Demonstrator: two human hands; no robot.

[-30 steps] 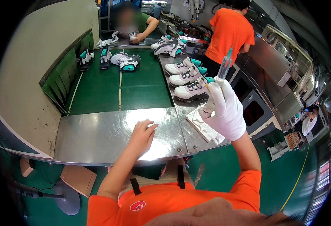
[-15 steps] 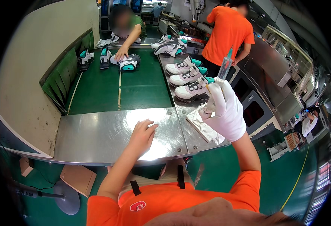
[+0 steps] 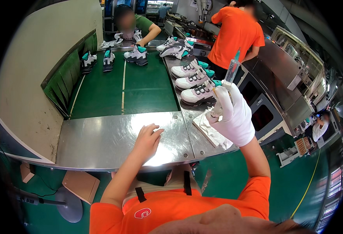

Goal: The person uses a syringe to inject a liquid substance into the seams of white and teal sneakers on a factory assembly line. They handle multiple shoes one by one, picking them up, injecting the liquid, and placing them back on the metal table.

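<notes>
Syringe upright in gloved R hand; bare L hand low over metal bench.

In R: fingers curled in, pinching syringe nr. lower end, teal tip up. In L: fingers slightly bent, part spread, nothing held; contact w/ metal can't be told. Judged light, stiff, prob. slick vs. glove fabric; likely most fragile at thin tip, so best gripped round barrel, well clear of tip. Just below glove, white cloth; to its L, row of near shoes, white w/ dark soles; farther off, far shoes on green belt, nr. co-worker's green sleeve. Re: labels, none legible on syringe or footwear at this size; red-&-white emblem on orange shirt, no words made out.
</notes>
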